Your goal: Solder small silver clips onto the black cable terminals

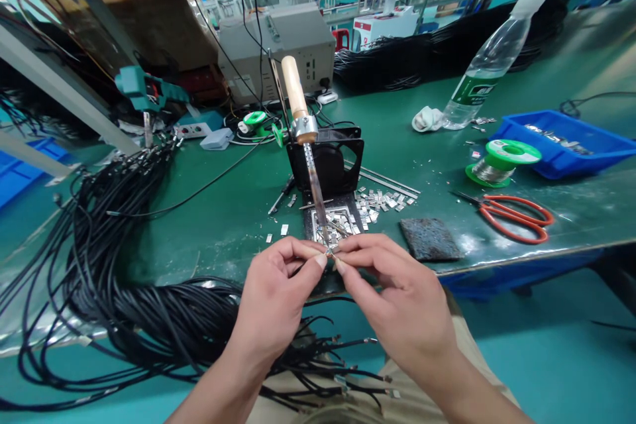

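My left hand and my right hand meet at the front edge of the bench, both closed in a pinch. Between their fingertips is a tiny piece, partly shiny, too small and too covered to name. Just above it ends the tip of a soldering iron with a wooden handle, slanting down from its stand. Small flat metal pieces lie scattered around the iron's base. A thick bundle of black cables runs below and left of my left hand, with cable ends over my lap.
Behind the iron stands a black fan. To the right are a dark sponge pad, orange-handled scissors, a solder spool, a blue tray and a tilted water bottle. A teal glue gun stands at the back left.
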Demonstrator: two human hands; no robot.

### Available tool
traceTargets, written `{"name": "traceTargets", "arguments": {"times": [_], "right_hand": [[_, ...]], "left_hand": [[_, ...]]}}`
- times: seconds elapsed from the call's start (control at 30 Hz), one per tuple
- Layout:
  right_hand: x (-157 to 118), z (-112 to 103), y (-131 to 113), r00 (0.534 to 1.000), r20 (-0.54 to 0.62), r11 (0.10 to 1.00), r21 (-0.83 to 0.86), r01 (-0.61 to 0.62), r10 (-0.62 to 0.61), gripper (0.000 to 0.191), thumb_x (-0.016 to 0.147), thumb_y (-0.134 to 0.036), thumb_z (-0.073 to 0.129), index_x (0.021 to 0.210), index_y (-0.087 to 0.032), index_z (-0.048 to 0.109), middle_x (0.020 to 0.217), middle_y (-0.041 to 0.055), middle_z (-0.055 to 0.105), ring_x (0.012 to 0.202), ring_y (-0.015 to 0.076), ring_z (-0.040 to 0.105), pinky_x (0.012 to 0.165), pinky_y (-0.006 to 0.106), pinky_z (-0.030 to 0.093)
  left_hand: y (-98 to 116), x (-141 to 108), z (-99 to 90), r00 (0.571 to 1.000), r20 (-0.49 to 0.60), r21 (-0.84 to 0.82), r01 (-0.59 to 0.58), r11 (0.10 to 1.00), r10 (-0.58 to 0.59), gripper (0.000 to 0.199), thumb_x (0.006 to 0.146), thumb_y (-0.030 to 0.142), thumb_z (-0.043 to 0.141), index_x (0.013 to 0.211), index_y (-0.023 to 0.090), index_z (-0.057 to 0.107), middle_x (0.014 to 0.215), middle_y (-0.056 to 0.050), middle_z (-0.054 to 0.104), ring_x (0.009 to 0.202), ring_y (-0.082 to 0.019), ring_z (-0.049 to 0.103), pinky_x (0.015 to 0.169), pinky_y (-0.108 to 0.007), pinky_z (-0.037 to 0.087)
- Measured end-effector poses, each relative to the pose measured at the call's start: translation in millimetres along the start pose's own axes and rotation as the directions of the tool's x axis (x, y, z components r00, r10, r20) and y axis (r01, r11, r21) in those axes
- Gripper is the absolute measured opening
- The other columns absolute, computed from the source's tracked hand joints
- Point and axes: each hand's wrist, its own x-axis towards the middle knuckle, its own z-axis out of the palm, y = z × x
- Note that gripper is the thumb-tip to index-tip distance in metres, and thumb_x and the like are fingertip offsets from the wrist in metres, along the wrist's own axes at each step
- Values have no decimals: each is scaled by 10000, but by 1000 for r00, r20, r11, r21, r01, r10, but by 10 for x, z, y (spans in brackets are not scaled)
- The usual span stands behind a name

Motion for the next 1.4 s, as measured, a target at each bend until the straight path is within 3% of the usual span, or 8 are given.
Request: {"name": "traceTargets", "arguments": {"times": [0.37,0.57,0.7,0.93,1.4], "right_hand": [[-27,-24,5,999,22,997,55,-51,50,139,900,-149,677,818,-233,750,967,10,760,885,138,731,755,226,593],[-140,-122,-100,981,106,974,145,-177,162,165,1003,-268,587,859,-211,645,775,-10,725,663,95,707,614,157,574],[-265,-147,-186,985,110,976,156,-151,135,175,1030,-278,562,871,-216,603,691,-40,669,586,67,652,553,120,537],[-378,-184,-216,992,94,981,166,-97,82,124,1036,-237,572,914,-236,595,764,-53,652,646,55,649,612,125,549],[-390,-180,-237,991,89,978,177,-113,99,145,1027,-254,588,888,-219,607,746,-34,662,619,72,656,578,143,556]], "left_hand": [[-30,-50,-29,997,21,-34,69,997,-69,158,822,263,782,710,171,719,890,-47,748,848,-156,708,802,-236,561],[-40,-310,-57,994,67,-44,89,995,-86,150,862,287,782,743,199,753,959,-43,758,891,-152,705,812,-214,566],[-19,-464,-15,993,93,-54,73,996,-68,132,869,264,775,753,203,755,932,-38,754,888,-152,704,806,-205,575],[-55,-639,-11,989,136,-93,70,993,-57,104,909,221,744,806,216,757,948,-14,733,899,-130,697,832,-189,566],[-99,-744,-55,987,142,-80,92,993,-80,111,904,261,760,805,212,756,947,-23,729,898,-136,693,821,-190,560]]}}
